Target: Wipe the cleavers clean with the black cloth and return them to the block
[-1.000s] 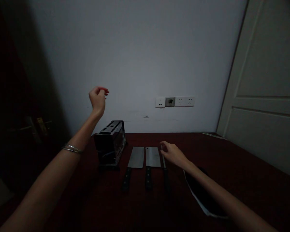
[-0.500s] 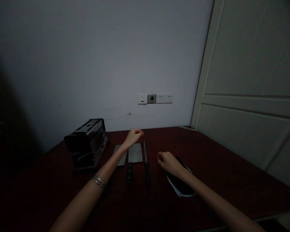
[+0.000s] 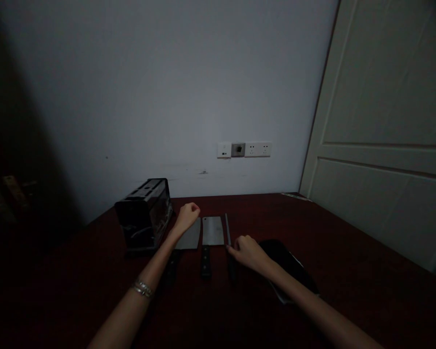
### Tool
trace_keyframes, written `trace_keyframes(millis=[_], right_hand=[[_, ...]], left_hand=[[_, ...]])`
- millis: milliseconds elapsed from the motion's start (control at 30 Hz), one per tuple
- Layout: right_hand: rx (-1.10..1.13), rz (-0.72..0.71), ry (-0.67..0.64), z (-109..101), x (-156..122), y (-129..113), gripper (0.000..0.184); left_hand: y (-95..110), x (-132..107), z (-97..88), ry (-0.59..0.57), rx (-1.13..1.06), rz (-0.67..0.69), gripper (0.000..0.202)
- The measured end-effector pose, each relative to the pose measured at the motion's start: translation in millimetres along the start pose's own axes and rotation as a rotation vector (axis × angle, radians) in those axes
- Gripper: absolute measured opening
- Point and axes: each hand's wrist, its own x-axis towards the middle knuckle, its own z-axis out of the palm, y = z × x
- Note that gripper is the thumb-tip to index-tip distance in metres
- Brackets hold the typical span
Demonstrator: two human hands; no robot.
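Two cleavers lie flat side by side on the dark red tabletop, blades pointing away from me. My left hand [image 3: 187, 216] is curled closed above the left cleaver [image 3: 191, 237], covering part of its blade; nothing shows in its fingers. The second cleaver [image 3: 213, 231] rests beside it, its black riveted handle towards me. To its right is a slim sharpening steel [image 3: 227, 229] with a dark handle. At the top of that handle, my right hand [image 3: 247, 252] has its thumb and fingers closed on the steel, which still lies on the table.
A black slotted box [image 3: 145, 215], like a knife block, with shiny plastic over its side, stands at the left. A dark flat item with a pale edge [image 3: 290, 265] lies under my right forearm. Wall sockets [image 3: 257, 149] are at the back, and a pale panelled door [image 3: 385, 121] is on the right.
My right hand has moved left from the dark flat item to the steel. My left hand has drawn back leftwards over the left cleaver. The view has turned slightly left.
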Motion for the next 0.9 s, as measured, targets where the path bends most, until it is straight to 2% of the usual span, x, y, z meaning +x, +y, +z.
trace_keyframes(millis=[133, 300, 433, 533, 733, 900], right_hand=[[-0.015, 0.022, -0.027, 3.9, 2.3, -2.4, 0.039], [-0.012, 0.068, -0.038, 6.4, 2.4, -3.8, 0.037], [-0.004, 0.094, -0.049, 8.4, 0.1, -4.7, 0.033], [-0.003, 0.105, -0.033, 10.7, -0.7, -5.4, 0.033], [0.031, 0.148, -0.039, 15.8, 1.1, -6.3, 0.029], [0.037, 0.116, 0.004, 16.1, -1.5, -2.8, 0.027]], left_hand=[[-9.1, -5.3, -4.0, 0.001, 0.049, -0.001, 0.020], [-7.5, -18.4, -7.0, -0.047, 0.160, -0.013, 0.018], [-5.1, -41.8, -12.7, -0.105, 0.436, 0.005, 0.023], [-2.6, -63.9, -13.0, -0.183, 0.544, 0.060, 0.029], [11.8, -98.0, 8.4, -0.329, 0.507, 0.108, 0.046], [15.1, -99.1, 23.2, -0.381, 0.495, 0.077, 0.047]])
